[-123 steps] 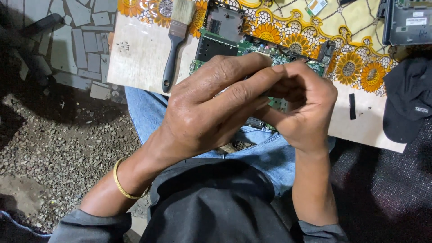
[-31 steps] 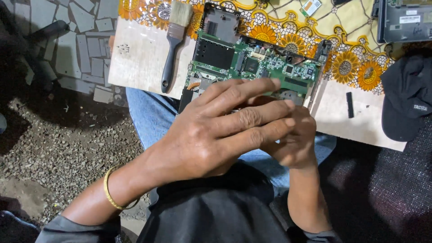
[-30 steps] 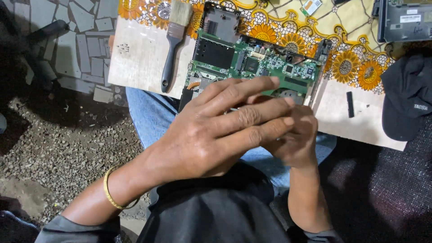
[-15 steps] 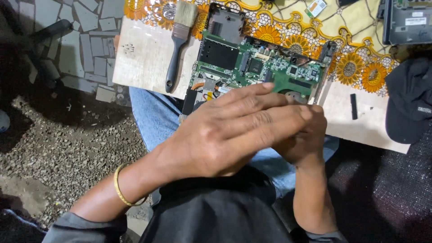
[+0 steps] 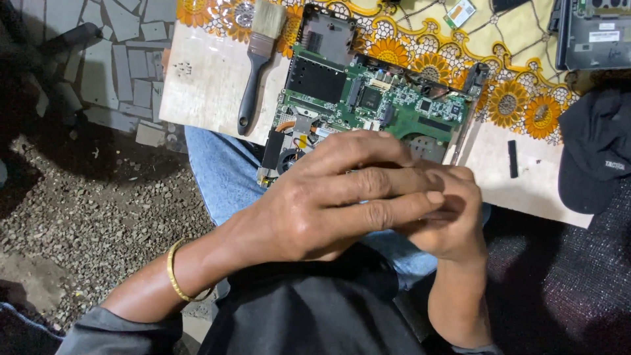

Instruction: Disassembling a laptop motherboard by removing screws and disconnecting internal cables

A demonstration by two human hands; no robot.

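- The left hand (image 5: 335, 204) is laid flat, fingers stretched toward 3 o'clock, over the right hand (image 5: 447, 217).
- The right hand is curled shut beneath it; whether anything is grasped cannot be told.
- The board (image 5: 368, 105), green, is seen at 12 o'clock of the hands, its near edge just beside the left fingers (image 5: 394, 181).
- A brush (image 5: 256, 59) is laid at 11 o'clock, beside the board, on the slab (image 5: 204, 85).
- A dark cap (image 5: 595, 151) is seen at 3 o'clock, well apart.
- A gold bangle (image 5: 176, 273) is worn on the left wrist.
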